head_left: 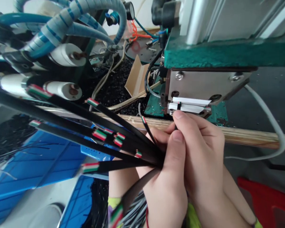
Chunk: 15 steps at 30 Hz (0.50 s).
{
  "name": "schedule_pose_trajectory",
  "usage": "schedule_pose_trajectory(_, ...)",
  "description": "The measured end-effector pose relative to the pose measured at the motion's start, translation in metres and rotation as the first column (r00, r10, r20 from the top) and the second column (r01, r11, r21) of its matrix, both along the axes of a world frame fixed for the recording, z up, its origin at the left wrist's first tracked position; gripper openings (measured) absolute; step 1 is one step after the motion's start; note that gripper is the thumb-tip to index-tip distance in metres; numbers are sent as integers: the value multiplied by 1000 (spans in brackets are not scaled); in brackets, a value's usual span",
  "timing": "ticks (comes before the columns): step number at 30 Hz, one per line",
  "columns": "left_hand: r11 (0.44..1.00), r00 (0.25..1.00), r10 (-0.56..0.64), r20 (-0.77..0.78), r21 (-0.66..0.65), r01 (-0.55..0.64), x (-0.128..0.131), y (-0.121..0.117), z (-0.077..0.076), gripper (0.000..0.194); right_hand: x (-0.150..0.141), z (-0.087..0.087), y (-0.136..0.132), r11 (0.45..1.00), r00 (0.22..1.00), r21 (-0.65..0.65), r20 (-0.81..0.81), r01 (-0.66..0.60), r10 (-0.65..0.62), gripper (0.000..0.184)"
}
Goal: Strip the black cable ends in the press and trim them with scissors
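Note:
My left hand (171,177) is closed around a bunch of flat black cables (130,139). Their ends fan out to the left, with red, white and green wires bared at the tips. Just right of it, my right hand (201,148) pinches one black cable (179,107) between thumb and forefinger. The tip of that cable lies in the slot between two white strips on the metal press head (201,82). Both hands touch each other below the machine. Part of the pinched cable is hidden by the fingers.
A green machine plate (228,50) overhangs the press head. White rollers (66,54) and blue hoses (61,25) stand at the left. A folded cardboard piece (137,77) lies among black scraps. Blue baskets (49,158) sit below left, and a red stool (261,199) at lower right.

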<state>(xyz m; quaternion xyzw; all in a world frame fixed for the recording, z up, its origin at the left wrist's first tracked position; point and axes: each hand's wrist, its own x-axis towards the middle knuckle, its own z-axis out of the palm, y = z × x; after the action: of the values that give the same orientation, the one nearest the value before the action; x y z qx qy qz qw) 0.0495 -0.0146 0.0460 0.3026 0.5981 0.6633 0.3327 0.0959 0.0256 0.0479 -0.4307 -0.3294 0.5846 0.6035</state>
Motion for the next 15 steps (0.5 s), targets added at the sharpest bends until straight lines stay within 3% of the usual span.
schedule_pose_trajectory(4, 1000, 1000, -4, 28, -4, 4, -1, -3, -4, 33, 2, 0, 1, 1000, 999, -2, -35, -14, 14, 44)
schedule_pose_trajectory(15, 1000, 999, -1, 53, 8, 0, 0, 4, 8, 37, -3, -1, 3, 999, 1000, 39, -7, -7, 7, 46)
